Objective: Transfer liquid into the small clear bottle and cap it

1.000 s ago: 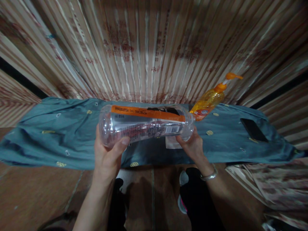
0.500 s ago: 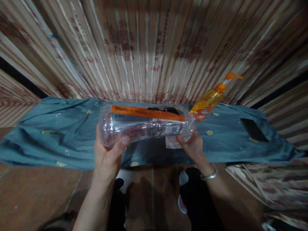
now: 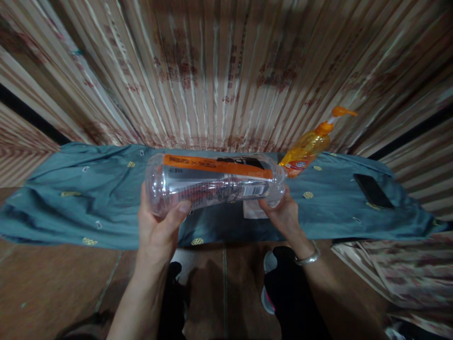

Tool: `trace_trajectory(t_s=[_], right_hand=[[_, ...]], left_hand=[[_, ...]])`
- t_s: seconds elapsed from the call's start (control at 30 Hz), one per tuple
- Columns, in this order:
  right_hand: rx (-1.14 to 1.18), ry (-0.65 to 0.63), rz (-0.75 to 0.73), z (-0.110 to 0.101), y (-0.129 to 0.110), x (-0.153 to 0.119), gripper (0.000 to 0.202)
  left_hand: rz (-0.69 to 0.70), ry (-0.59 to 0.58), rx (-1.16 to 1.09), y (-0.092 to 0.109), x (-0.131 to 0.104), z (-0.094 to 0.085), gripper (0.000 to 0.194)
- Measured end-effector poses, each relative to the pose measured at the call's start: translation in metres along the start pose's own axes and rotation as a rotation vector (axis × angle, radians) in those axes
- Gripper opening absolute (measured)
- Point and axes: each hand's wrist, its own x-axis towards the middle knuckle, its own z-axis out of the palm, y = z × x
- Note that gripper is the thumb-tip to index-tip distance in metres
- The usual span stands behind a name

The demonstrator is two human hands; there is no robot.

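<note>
A large clear plastic bottle [image 3: 212,182] with an orange and grey label lies sideways between my hands, raised over the blue cloth. My left hand [image 3: 159,226] is wrapped round its left end, thumb on the near side. At the right end, my right hand [image 3: 283,212] grips the narrower part from below; its other fingers are hidden behind the bottle. Just behind that end stands a yellow pump bottle [image 3: 306,148] with an orange pump. A whitish flat item [image 3: 254,210] shows partly under the clear bottle.
A patterned blue cloth [image 3: 102,198] covers the long narrow surface. On its right part lies a black phone [image 3: 373,191]. Pleated curtains [image 3: 226,71] hang close behind and at both sides. Below are the tiled floor [image 3: 53,283] and my legs.
</note>
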Motion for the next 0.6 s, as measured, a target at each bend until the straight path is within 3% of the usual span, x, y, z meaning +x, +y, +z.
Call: trace_trajectory(t_s=[0.6], right_hand=[[-0.015, 0.002, -0.006, -0.0003, 0.0, -0.0001, 0.081]], left_hand=[[0.025, -0.039, 0.023, 0.0001, -0.0008, -0.0018, 0.072]])
